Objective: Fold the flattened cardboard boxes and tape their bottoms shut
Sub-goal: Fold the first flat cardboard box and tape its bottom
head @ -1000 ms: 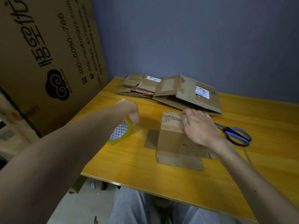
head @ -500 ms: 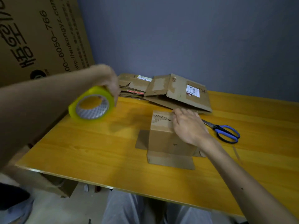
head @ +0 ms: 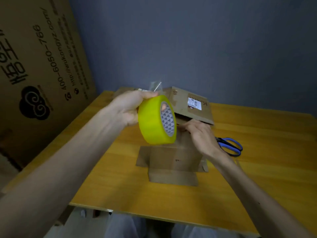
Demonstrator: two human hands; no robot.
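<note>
Item: folded box [head: 175, 157], upright on the yellow bench [head: 257, 169], lower flaps splayed flat around its base, closed end facing up.

Right hand [head: 202, 134]: flat on the top of the box, pressing the flaps down; not clenched, gripping nothing.

Left hand [head: 130, 109]: clasped around the tape roll [head: 157, 120], one fingertip showing through the core. Roll is held in the air up and to the left of the box top, its round face turned toward the box. A loose clear tape end [head: 155, 86] stands up above the roll.

Key relation: the box top lies just right of and below the roll; the left hand carries the tape, the right hand is already on the seam.

Also present: flattened boxes [head: 190, 103] behind the box; scissors [head: 230, 146] right of the box; a large printed carton [head: 34, 66] far left of the box.
</note>
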